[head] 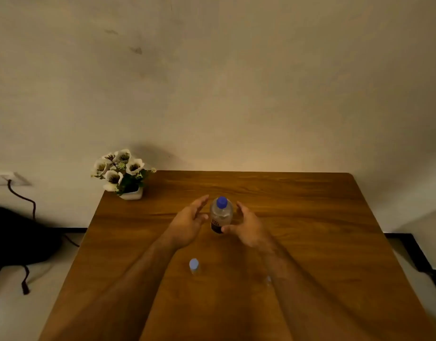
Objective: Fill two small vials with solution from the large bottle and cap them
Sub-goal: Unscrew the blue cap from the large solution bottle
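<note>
On the wooden table (pixel 298 217) our large bottle (pixel 220 216) stands upright mid-table, blue cap on. Our left hand (pixel 190 223) and right hand (pixel 247 228) flank it, fingers relaxed, grasping nothing yet. Nearer us, one capped vial (pixel 194 266) waits; the second vial (pixel 268 281), right, is barely visible. We judge nothing poured so far.

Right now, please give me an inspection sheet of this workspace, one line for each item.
Surface: wooden table, bare wood around the things.
Job's things: large bottle upright, blue cap on; small vial upright, pale cap on; second vial blurred beside the right forearm.
Clutter: flower pot at the far left corner.
Hands: left hand open beside the bottle; right hand, thumb near the label, contact unclear.
Cables: dark cord from wall socket.
Surroundings: plain wall; dark bag on floor.
</note>
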